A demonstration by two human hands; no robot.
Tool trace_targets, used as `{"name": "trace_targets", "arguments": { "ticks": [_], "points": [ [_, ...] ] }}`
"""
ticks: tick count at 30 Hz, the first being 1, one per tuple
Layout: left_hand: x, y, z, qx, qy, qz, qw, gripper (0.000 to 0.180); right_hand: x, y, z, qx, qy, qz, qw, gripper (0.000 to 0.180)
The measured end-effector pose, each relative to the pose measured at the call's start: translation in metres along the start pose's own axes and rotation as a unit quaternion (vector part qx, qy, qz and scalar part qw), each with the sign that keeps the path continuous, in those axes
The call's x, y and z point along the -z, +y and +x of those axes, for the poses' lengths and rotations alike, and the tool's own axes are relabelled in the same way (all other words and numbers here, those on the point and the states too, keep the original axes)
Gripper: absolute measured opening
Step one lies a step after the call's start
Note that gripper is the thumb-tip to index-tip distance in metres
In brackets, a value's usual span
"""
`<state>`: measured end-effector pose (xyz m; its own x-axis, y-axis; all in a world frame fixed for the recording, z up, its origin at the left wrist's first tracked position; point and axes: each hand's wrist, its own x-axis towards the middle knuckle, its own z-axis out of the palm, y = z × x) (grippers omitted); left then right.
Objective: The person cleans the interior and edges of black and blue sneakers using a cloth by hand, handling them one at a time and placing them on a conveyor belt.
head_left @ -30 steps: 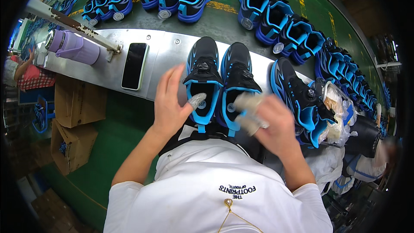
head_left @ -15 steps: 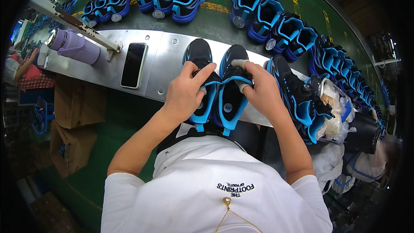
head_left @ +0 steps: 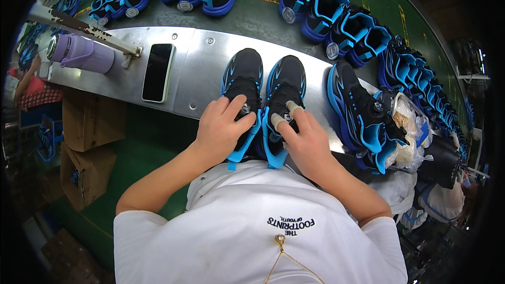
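Two black-and-blue sneakers side by side on the steel bench [head_left: 210, 58], toes pointing away. Left hand [head_left: 223, 129] draped over the heel end of the left sneaker [head_left: 243, 81], fingers loosely curled on its tongue; right hand [head_left: 302, 139] on the right sneaker [head_left: 286, 84], two taped fingertips pressed at the collar. Further left on the bench, a dark phone [head_left: 158, 72] lying flat and a lilac bottle [head_left: 81, 55] on its side. At right, a clear plastic bag [head_left: 410, 131] of crumpled contents beside another sneaker [head_left: 360, 110]. Brown cardboard boxes [head_left: 89, 142] below the bench, at left.
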<state>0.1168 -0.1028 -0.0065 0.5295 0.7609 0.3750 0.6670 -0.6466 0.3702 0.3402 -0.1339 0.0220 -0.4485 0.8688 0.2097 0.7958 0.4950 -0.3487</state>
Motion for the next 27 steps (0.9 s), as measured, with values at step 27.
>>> {"name": "trace_targets", "arguments": {
  "ticks": [27],
  "points": [
    [-0.018,0.008,0.027,-0.025,-0.055,0.092,0.994,0.035,-0.008,-0.021,-0.014,-0.091,-0.005,0.157,0.983,0.080]
  ]
}}
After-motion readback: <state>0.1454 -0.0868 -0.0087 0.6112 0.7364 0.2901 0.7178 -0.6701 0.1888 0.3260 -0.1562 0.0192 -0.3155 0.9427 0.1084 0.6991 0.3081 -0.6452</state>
